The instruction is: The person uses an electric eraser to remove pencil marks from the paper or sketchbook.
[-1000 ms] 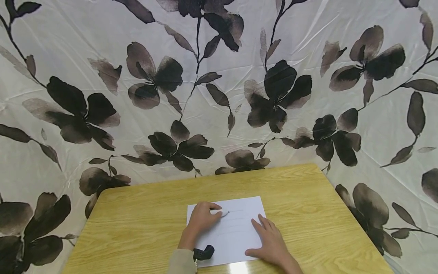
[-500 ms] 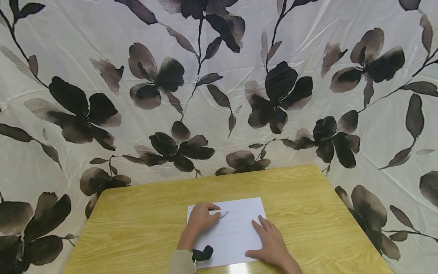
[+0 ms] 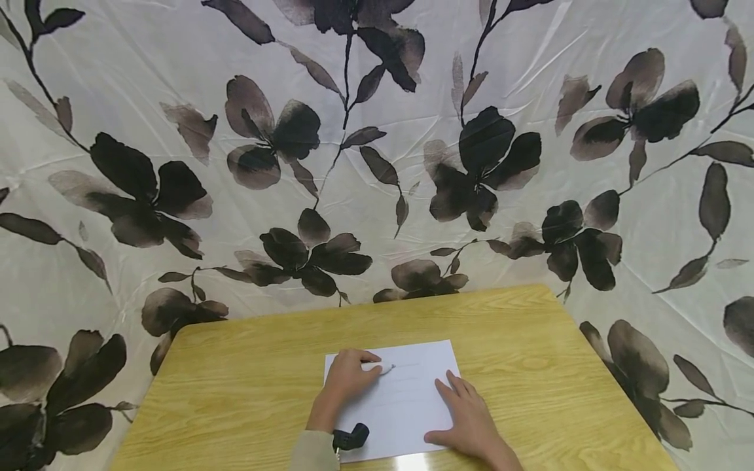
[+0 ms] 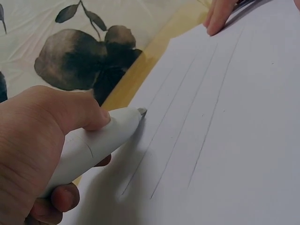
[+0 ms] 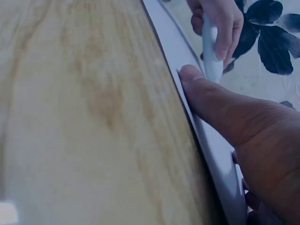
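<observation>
My left hand [image 3: 349, 378] grips a thick white pen-shaped tool [image 4: 112, 126] with a small grey pointed tip, thumb along its top. The tip is right at the white sheet of paper [image 3: 400, 418], near its far edge. Several thin, roughly parallel lines [image 4: 180, 136] run across the sheet. Most of the tool's back end is hidden in the hand. My right hand [image 3: 468, 418] rests spread on the sheet's right side; its thumb [image 5: 201, 84] lies at the near edge of the paper.
The sheet lies on a yellow wood-grain table [image 3: 247, 392]. Behind it hangs a white cloth [image 3: 389, 104] with dark flowers. A black strap mount [image 3: 351, 437] on my left wrist overlaps the sheet's lower left corner in the head view.
The tool's tip and left hand have shifted slightly left along the sheet since the oldest frame. The right hand keeps its place on the paper. The head view has drifted a little.
</observation>
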Tool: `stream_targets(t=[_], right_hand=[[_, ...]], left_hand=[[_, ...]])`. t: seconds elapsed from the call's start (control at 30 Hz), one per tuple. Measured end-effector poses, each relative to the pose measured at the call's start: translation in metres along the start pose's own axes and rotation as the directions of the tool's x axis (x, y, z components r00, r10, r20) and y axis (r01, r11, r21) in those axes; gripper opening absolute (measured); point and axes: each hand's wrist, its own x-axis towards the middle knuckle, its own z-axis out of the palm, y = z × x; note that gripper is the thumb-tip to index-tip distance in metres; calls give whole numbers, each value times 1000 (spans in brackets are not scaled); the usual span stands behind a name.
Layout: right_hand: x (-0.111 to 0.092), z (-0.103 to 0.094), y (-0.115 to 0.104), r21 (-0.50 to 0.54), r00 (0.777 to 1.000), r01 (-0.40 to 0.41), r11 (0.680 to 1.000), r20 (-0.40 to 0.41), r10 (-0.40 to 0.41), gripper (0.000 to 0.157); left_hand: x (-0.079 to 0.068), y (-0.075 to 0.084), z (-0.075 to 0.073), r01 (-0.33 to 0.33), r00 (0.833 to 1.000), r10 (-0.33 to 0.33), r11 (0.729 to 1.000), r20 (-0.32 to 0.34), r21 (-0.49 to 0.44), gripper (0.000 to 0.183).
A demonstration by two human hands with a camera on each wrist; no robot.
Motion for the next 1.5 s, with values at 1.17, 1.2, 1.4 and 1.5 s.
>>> stream_targets(t=[1.17,1.2,1.4,1.5], right_hand=[[1,0,1,-10,1000,-5,1000,5,5,106],[1,0,1,-10,1000,-5,1000,6,5,107],[0,1,0,-4,1000,-14,1000,10,14,108],[0,1,2,-7,1000,-19,1000,15,20,108]], left_hand=[[2,4,5,-19,1000,19,1000,-5,-17,13],[2,4,6,-22,1000,22,1000,-11,-16,13],[3,3,9,-29,1000,29,999,-8,-24,13],[3,4,11,-28,1000,28,999,0,-36,13]])
